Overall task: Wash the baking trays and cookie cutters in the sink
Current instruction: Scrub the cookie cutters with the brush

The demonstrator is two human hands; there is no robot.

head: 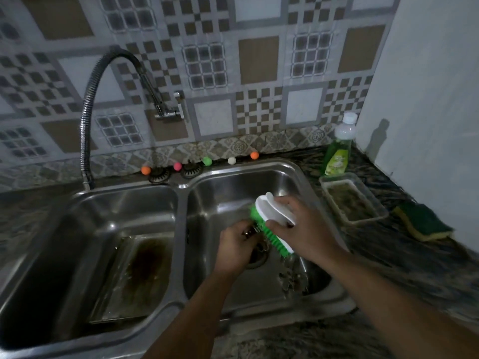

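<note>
We count two hands: left [237, 244] pinching one cutter [250, 232], right [302, 229] gripping one brush [272, 218]. Left of the grip: one tray [129, 275], one hose [90, 117]. Behind it: five balls [207, 161], two basins [178, 189]. Right of it: one bottle [337, 154], one tub [352, 200], one sponge [422, 225]. Below it, more cutters [293, 278], uncountable.

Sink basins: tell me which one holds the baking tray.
The left basin: a stained baking tray lies in it. The right basin holds cookie cutters instead.
</note>
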